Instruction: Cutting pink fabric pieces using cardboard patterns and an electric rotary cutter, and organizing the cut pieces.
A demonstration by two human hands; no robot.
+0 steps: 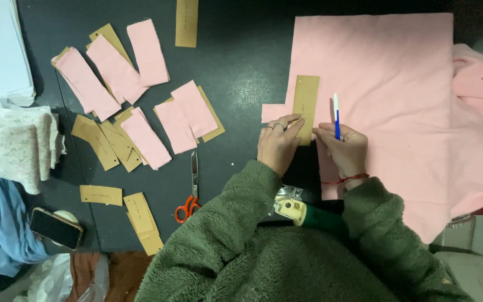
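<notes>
Your left hand (278,142) pins the cardboard template (305,106) flat on the pink fabric (387,84), steadying it. Your right hand (345,148), beside the template, grips a blue-and-white pen (336,114).

A single head-worn camera is looking almost straight down over the person's green fleece sleeves (286,251) onto a dark table (241,61), its far edge lying toward the top of the frame and the person's body filling the bottom. It is sitting close enough that the left hand (278,142) and right hand (345,148) are falling just below centre, while the view is reaching left to the folded cloths (12,140) and right past the pink fabric sheet (387,78). No second view is sharing the scene.
</notes>
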